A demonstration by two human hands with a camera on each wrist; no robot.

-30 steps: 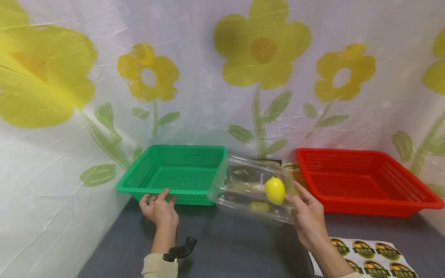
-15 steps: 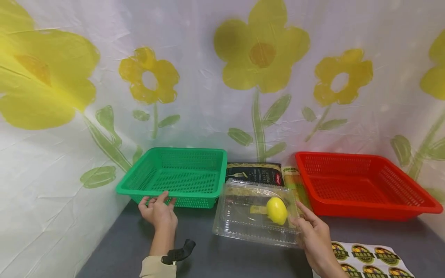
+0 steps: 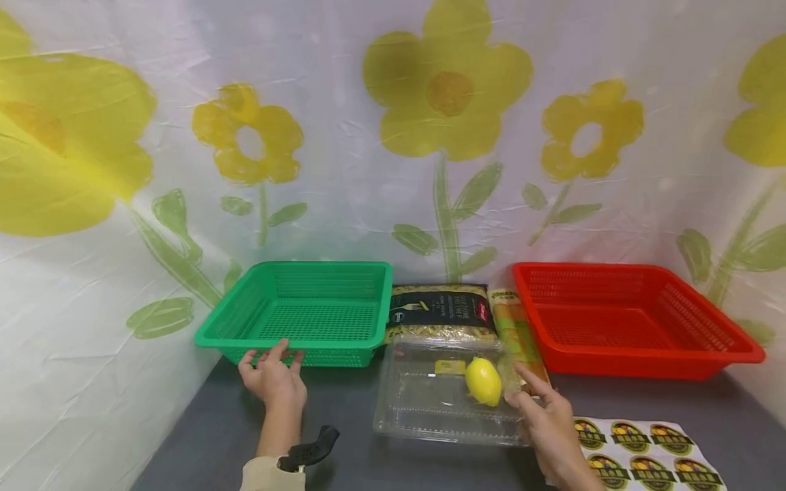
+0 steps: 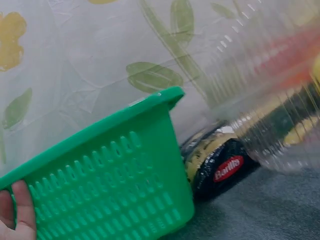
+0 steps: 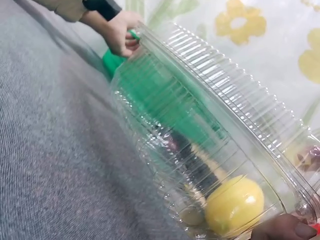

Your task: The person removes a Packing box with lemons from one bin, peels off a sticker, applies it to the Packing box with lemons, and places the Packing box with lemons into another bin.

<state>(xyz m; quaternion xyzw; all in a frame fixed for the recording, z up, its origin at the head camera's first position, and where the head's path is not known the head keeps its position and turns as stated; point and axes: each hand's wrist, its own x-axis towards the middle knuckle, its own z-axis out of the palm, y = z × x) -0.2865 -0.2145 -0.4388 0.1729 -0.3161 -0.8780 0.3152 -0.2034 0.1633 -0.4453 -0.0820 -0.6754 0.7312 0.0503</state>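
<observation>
My left hand (image 3: 276,383) grips the front rim of the green plastic basket (image 3: 344,356), its fingers at the outer wall in the left wrist view. My right hand (image 3: 546,426) holds the right end of a clear plastic clamshell box (image 3: 424,419), thumb and fingers at its edge. Inside the box, toward the right hand, lies a yellow lemon (image 3: 483,381). A small yellow strip (image 3: 450,367) shows beside the lemon. In the right wrist view the box (image 5: 215,100) looks tilted, and the lemon (image 5: 235,205) rests at its near end.
Behind the box lies a dark-labelled pasta bag (image 3: 439,310). Right of it is an orange-green packet (image 3: 518,327), partly behind the box. A red plastic basket (image 3: 651,358) stands at the right. A sticker sheet (image 3: 638,450) lies at the front right of the grey table (image 3: 356,457).
My right hand has lowered the box with the lemon toward the table, from in front of the pasta bag, which now shows. My left hand has stayed at the green basket's rim.
</observation>
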